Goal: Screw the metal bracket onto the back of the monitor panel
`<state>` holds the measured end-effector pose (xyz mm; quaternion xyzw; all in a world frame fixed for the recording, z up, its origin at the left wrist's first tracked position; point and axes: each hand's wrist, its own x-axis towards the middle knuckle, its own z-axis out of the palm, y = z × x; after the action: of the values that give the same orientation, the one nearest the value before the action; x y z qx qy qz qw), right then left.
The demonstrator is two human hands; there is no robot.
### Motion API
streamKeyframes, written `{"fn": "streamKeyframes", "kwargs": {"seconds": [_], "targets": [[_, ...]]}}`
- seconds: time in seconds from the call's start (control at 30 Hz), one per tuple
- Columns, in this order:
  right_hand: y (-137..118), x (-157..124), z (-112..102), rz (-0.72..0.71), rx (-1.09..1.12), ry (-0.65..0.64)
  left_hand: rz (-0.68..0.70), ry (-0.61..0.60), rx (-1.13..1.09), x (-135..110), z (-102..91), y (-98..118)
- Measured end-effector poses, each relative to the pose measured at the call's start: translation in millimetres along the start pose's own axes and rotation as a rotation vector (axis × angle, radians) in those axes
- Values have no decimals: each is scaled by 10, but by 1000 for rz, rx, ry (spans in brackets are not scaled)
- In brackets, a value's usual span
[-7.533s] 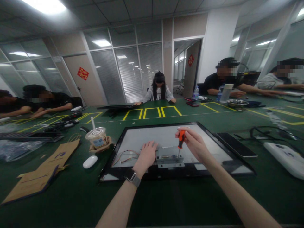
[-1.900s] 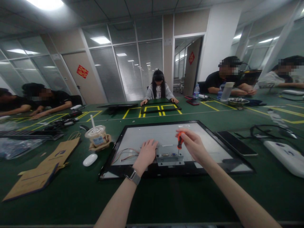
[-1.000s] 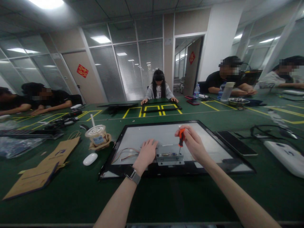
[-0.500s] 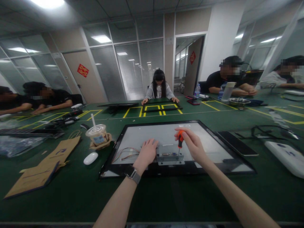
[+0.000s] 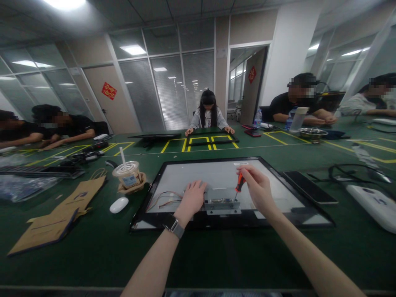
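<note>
A large flat display panel (image 5: 173, 173) with a black frame lies on the green table, its pale back facing up. Near its front edge stands a metal bracket (image 5: 223, 211) bearing connector ports. My left hand (image 5: 193, 198) rests flat beside the bracket's left end, fingers stretched forward over the panel. In my right hand (image 5: 258, 185) is a red and black screwdriver (image 5: 240, 182), tilted, its shaft pointing down at the bracket's right end. Whether the tip touches a screw is too small to tell. Thin wires (image 5: 168, 197) lie left of my left hand.
Left of the panel are a white mouse (image 5: 119, 205), an iced drink cup (image 5: 127, 173) and a paper bag (image 5: 62, 214). To the right lie a dark phone-like slab (image 5: 309, 187) and a white device (image 5: 371, 206). Across the table a person holds a black frame (image 5: 213, 142).
My right hand has shifted right and the screwdriver has gone from nearly upright to leaning right. My left hand has stayed in place on the panel.
</note>
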<state>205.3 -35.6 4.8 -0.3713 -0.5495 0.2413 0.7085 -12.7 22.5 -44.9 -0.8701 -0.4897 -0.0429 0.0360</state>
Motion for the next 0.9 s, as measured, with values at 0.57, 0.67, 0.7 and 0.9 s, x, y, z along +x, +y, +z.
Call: {"fn": "streamKeyframes", "kwargs": {"seconds": [0.57, 0.67, 0.7, 0.9], "targets": [[72, 17, 31, 172, 194, 140, -15, -25, -3, -3, -36, 19], [57, 25, 30, 191, 220, 180, -13, -19, -3, -14, -51, 29], [52, 28, 28, 192, 215, 180, -12, -18, -5, -17, -55, 31], [7, 43, 22, 156, 253, 96, -8, -12, -1, -9, -31, 20]]}}
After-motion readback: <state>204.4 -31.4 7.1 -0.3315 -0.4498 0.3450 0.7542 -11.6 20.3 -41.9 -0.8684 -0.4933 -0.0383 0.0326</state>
